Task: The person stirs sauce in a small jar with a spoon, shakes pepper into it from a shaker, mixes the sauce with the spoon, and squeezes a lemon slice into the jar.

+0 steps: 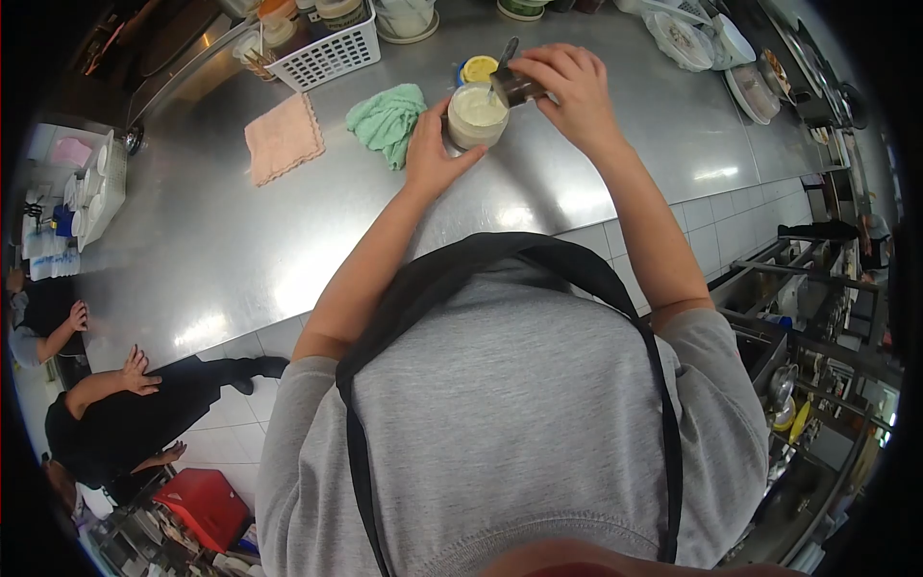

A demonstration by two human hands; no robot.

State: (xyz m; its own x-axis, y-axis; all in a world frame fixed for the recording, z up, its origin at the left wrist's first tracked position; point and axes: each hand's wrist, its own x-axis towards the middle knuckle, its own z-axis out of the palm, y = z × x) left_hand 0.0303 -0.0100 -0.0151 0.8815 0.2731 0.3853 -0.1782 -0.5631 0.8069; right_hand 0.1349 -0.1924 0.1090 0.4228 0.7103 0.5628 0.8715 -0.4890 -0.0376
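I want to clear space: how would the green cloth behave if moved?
The green cloth would probably droop, since it lies crumpled in soft folds. It may be light, being just bunched fabric. Rolling seems unlikely from that loose, uneven heap.

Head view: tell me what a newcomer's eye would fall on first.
Probably the pale-filled jar on the steel counter, with the left hand around its side and the right hand holding a dark container tilted at its rim. The crumpled green cloth left of the jar and the red box at the picture's lower left also stand out.
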